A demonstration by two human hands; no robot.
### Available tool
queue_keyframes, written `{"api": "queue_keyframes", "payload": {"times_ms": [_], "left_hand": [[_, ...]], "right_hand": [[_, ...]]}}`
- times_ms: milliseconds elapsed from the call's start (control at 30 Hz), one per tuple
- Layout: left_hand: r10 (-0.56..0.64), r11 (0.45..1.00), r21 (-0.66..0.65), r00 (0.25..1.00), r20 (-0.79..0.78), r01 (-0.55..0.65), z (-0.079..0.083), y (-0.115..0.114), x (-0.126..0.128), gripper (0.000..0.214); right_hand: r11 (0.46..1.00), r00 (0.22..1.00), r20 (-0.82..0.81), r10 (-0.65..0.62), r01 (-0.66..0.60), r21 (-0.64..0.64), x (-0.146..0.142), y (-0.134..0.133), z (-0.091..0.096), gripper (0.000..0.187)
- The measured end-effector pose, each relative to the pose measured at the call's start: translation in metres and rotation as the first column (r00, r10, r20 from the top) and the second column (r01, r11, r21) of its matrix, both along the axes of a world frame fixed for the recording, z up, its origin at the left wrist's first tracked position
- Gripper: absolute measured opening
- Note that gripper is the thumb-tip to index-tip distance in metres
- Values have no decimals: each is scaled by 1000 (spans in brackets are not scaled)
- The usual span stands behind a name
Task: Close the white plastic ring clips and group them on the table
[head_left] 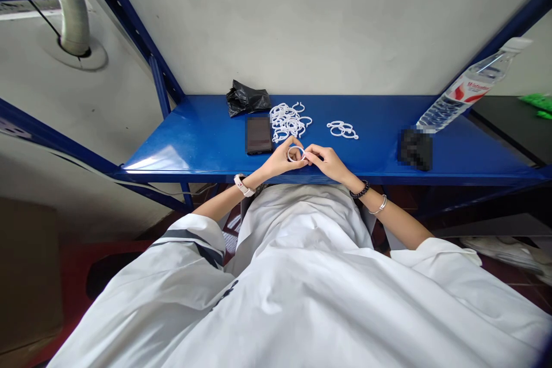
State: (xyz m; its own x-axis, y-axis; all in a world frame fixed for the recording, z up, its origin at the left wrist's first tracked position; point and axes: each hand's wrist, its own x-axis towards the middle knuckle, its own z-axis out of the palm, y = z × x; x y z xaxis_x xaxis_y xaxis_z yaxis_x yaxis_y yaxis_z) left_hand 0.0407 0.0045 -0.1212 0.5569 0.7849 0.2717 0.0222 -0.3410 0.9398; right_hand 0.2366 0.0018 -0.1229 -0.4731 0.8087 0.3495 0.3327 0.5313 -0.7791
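Note:
Both my hands meet at the front of a blue metal shelf (194,144), pinching one white plastic ring (295,153) between them. My left hand (282,160) grips the ring's left side, fingers closed. My right hand (325,159) grips its right side, fingers closed. Just beyond my hands lies a heap of several white rings (287,121). A smaller cluster of white rings (342,129) lies to the right of the heap. I wear a pale watch on my left wrist and bracelets on my right.
A dark phone (259,134) lies flat left of the heap. A crumpled black bag (247,98) sits behind it by the wall. A water bottle (468,92) leans at the right above a blurred dark object (416,148). Blue rack struts frame both sides.

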Motion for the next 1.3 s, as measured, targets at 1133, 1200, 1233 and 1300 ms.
{"api": "queue_keyframes", "payload": {"times_ms": [1133,1200,1233,1300], "left_hand": [[27,997,-68,999,20,-26,1,2,2,38],[23,997,-77,1000,20,-22,1,2,1,32],[20,996,-82,1000,23,-18,2,2,1,30],[9,996,-91,999,36,-6,3,1,0,29]], "right_hand": [[1000,998,-62,2,-3,-11,1,0,-1,24],[1000,998,-64,7,-8,-9,1,-1,0,23],[1000,998,-67,11,-12,-10,1,-1,0,22],[1000,997,-75,28,-28,-6,1,-2,1,20]]}}
